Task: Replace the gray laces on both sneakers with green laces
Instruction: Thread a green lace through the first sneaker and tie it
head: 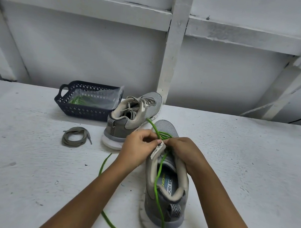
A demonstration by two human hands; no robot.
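A: What is the setting?

B: A rough white-painted surface (27, 155), with a white panelled wall (96, 50) and white wooden framing behind it.

A: Any containers?

B: A dark blue plastic basket (87, 100) sits at the back left of the surface. Inside lies a clear bag (98, 96) holding green laces (78, 100).

A: And the sneakers?

B: The far sneaker (133, 115) stands just beside the basket, gray laces in its eyelets. The near sneaker (168, 180) sits in front, heel toward the camera. A removed gray lace (75, 136) lies coiled left of them.

A: The hands?

B: The left hand (138, 146) pinches the green lace (159, 173) at the tongue. The right hand (184, 152) grips the shoe's collar, fingers curled over the eyelets. The lace trails through the shoe opening and loops over the surface.
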